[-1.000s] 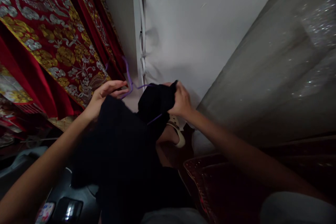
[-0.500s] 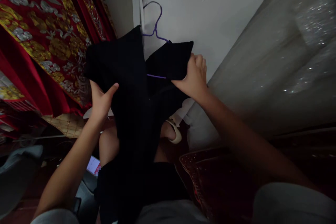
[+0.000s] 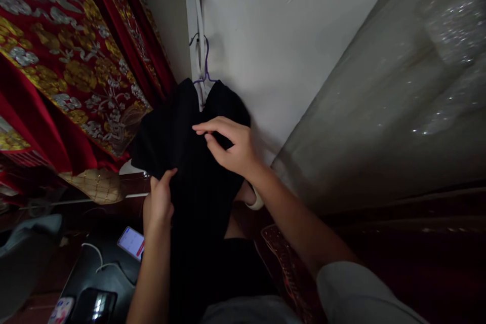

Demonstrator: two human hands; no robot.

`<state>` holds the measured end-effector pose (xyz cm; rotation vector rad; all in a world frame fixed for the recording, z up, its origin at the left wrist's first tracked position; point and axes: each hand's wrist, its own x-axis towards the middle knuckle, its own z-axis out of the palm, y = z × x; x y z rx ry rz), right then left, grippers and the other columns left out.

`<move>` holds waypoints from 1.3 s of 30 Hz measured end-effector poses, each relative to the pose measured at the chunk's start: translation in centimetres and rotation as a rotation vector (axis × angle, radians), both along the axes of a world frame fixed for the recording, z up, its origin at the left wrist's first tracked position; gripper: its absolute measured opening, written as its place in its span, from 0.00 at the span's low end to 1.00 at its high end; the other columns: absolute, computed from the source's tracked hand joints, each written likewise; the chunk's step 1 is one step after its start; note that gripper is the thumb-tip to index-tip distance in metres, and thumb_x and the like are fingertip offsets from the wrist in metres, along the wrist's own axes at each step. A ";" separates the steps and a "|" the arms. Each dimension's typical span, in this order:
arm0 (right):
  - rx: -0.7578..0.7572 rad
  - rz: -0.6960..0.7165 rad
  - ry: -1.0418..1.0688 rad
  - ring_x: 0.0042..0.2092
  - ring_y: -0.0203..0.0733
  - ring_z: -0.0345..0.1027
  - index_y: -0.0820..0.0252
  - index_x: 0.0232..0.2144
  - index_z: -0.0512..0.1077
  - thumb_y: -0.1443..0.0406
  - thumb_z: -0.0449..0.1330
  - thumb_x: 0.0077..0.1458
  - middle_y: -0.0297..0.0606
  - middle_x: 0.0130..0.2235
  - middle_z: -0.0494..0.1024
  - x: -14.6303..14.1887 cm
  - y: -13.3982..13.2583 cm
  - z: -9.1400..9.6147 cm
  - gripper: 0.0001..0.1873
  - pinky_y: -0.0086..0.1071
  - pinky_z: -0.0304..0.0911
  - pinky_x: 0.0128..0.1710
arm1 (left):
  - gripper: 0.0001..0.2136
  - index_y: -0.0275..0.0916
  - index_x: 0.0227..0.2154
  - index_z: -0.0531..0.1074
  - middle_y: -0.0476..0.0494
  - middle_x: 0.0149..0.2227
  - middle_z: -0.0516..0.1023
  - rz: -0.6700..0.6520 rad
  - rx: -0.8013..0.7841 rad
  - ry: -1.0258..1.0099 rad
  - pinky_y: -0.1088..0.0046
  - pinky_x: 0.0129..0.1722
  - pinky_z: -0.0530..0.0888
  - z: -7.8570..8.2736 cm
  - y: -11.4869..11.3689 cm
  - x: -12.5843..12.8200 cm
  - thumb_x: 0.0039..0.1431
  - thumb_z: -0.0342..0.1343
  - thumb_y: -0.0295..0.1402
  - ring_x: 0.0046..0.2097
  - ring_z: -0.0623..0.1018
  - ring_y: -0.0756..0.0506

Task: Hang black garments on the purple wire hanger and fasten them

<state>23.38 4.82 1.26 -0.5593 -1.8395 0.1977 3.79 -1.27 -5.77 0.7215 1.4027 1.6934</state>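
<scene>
A black garment [image 3: 190, 152] with a V-shaped neck hangs on a purple hanger [image 3: 207, 68]. The hanger's hook is at a white strip [image 3: 198, 20] running down the wall. My left hand [image 3: 161, 197] grips the garment's edge below the sleeve at the left, thumb lying on the front of the cloth. In front of the chest, just below the neck opening, my right hand [image 3: 231, 147] has its thumb and forefinger apart with nothing between them. Whether its fingertips touch the cloth, I cannot tell.
Red cloth [image 3: 79, 71] embroidered in gold and silver hangs at the left. Clear plastic sheeting [image 3: 379, 111] covers something at the right. Lower left, a lit phone [image 3: 131, 243], a cable [image 3: 100, 260] and a dark-screened device [image 3: 94, 306] lie on a black surface.
The garment and hanger have moved down and left, and the hook now meets the white strip. My right hand has let go of the garment's right shoulder and moved left across its front.
</scene>
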 end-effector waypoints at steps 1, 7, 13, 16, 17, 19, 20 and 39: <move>-0.048 -0.016 0.102 0.45 0.42 0.75 0.53 0.46 0.75 0.66 0.53 0.65 0.38 0.42 0.80 -1.2 -0.3 -0.7 0.13 0.40 0.71 0.50 | 0.13 0.42 0.36 0.71 0.47 0.39 0.83 0.046 -0.052 -0.053 0.62 0.51 0.80 -0.5 -0.6 0.3 0.48 0.68 0.31 0.46 0.83 0.42; -0.817 -0.400 0.565 0.30 0.37 0.61 0.56 0.35 0.66 0.60 0.60 0.56 0.30 0.27 0.66 -5.4 0.1 -11.2 0.08 0.31 0.60 0.34 | 0.13 0.41 0.35 0.72 0.46 0.38 0.83 0.068 -0.082 -0.132 0.65 0.51 0.79 -0.9 -3.6 2.2 0.47 0.68 0.30 0.47 0.83 0.41; -1.170 -0.130 0.295 0.27 0.36 0.62 0.58 0.20 0.65 0.58 0.59 0.51 0.33 0.22 0.69 -5.9 -1.4 -17.0 0.13 0.30 0.53 0.28 | 0.16 0.40 0.46 0.73 0.43 0.44 0.80 0.244 0.145 0.222 0.59 0.59 0.75 -2.6 -4.9 1.6 0.55 0.66 0.35 0.53 0.80 0.39; -1.250 -0.087 0.297 0.25 0.36 0.62 0.58 0.18 0.65 0.54 0.56 0.52 0.36 0.20 0.70 -4.2 -4.2 -17.3 0.18 0.30 0.53 0.26 | 0.23 0.43 0.57 0.69 0.41 0.56 0.74 0.549 0.417 0.601 0.55 0.69 0.63 -4.0 -5.3 1.4 0.60 0.64 0.30 0.65 0.71 0.39; -1.268 -0.071 0.304 0.24 0.36 0.61 0.59 0.19 0.66 0.52 0.56 0.52 0.36 0.21 0.71 -3.5 -5.1 -17.2 0.19 0.30 0.53 0.26 | 0.21 0.43 0.57 0.70 0.41 0.56 0.74 0.540 0.479 0.671 0.54 0.70 0.62 -4.5 -5.5 1.7 0.61 0.63 0.29 0.65 0.70 0.39; -1.263 -0.048 0.316 0.23 0.35 0.59 0.59 0.19 0.66 0.48 0.58 0.52 0.35 0.20 0.69 -2.0 -6.5 -16.4 0.22 0.30 0.52 0.25 | 0.13 0.43 0.51 0.75 0.41 0.52 0.76 0.311 0.530 0.740 0.54 0.66 0.66 -5.2 -5.7 2.7 0.64 0.60 0.27 0.61 0.73 0.39; -1.239 -0.046 0.318 0.23 0.34 0.57 0.58 0.19 0.66 0.46 0.59 0.52 0.34 0.20 0.67 -1.3 -6.8 -15.7 0.24 0.30 0.50 0.25 | 0.10 0.42 0.48 0.76 0.41 0.49 0.78 0.167 0.525 0.757 0.54 0.64 0.68 -5.4 -5.7 3.4 0.64 0.59 0.27 0.59 0.75 0.39; -0.656 0.006 0.180 0.35 0.39 0.70 0.56 0.35 0.73 0.58 0.57 0.67 0.35 0.33 0.76 -1.1 -8.0 -11.7 0.11 0.32 0.64 0.37 | 0.05 0.39 0.40 0.77 0.43 0.39 0.80 -0.126 0.315 0.585 0.69 0.47 0.75 -6.6 -5.2 6.1 0.69 0.57 0.33 0.43 0.80 0.44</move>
